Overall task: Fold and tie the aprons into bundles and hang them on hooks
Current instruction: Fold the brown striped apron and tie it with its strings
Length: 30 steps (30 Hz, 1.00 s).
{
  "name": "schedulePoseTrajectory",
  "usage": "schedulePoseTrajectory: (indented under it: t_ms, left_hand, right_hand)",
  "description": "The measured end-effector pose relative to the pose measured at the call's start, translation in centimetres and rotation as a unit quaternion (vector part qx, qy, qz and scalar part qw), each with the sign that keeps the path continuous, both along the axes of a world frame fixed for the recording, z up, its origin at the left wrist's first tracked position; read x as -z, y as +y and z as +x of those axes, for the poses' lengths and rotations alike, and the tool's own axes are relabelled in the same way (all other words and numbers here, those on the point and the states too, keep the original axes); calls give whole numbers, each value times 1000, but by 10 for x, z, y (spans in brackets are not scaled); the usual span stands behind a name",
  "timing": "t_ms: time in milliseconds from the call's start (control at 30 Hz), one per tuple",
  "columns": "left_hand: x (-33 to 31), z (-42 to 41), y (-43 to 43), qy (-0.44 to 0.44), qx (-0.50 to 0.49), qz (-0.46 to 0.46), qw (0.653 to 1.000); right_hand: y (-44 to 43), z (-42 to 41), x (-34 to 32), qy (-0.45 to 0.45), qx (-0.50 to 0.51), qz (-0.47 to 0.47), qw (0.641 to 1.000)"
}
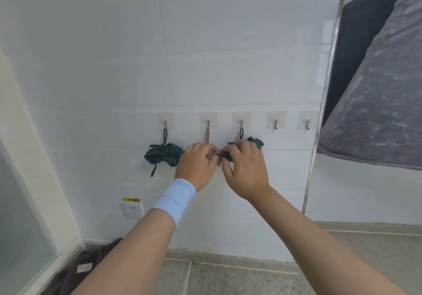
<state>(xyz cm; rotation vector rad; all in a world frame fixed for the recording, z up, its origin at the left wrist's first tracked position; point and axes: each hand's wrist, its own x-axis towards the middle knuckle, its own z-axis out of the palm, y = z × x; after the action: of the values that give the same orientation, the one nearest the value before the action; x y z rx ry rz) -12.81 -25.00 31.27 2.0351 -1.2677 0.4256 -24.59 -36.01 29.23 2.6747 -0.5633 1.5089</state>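
Now | left hand (196,165) grips red checked bundle (214,154) | right hand (247,172) grips green bundle (257,143)

1 view only: head cam, wide-angle. Faces the white tiled wall (205,43) nearly head-on, pitched slightly down. Close in: both forearms enter from the bottom edge, and the left hand (196,164) and right hand (247,171) reach the wall mid-frame. A strip of floor (228,276) runs along the bottom. Straight edges bow near the borders.

Glossy, smooth white wall tiles (205,43) carry shiny metal hooks (275,124) on clear plastic pads (282,117). The green apron bundle (257,143) and the red-checked bundle (215,154) are soft, matt woven cloth. The wristband (174,200) is matt stretchy knit, the socket (133,210) smooth plastic, the floor (251,278) rough, dull stone.
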Motion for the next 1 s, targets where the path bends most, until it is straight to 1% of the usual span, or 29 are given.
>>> schedulePoseTrajectory:
  t_ms: [67, 167, 233, 300, 367, 467, 533, 633, 833, 1000]
  left_hand:
    - [20, 7, 37, 33, -14, 1, 999]
    - [60, 20, 99, 84, -54, 44, 994]
    - [93, 32, 142, 130, -85, 89, 984]
    - [126, 43, 185, 193, -115, 125, 966]
    - [155, 53, 224, 245, -137, 160, 947]
    - [191, 71, 270, 304, -165, 214, 914]
    - [216, 89, 298, 347, -186, 229, 890]
    - [254, 117, 328, 386, -215, 241, 864]
    - [331, 175, 363, 413, -282, 285, 818]
    - [393, 211, 385, 455, -320, 356, 751]
  right_hand:
    - [32, 9, 16, 39, -49, 29, 998]
    - [81, 26, 48, 139, -111, 122, 976]
    - [114, 40, 74, 213, -139, 178, 951]
    - [147, 54, 103, 282, -168, 231, 916]
    - [177, 70, 131, 344, -197, 258, 881]
    - [209, 97, 169, 418, -225, 269, 838]
    - [228, 122, 194, 456, -240, 267, 815]
    - [249, 164, 229, 502, -260, 266, 781]
    - [277, 251, 309, 604, -270, 238, 711]
    - [300, 303, 371, 660, -278, 202, 668]
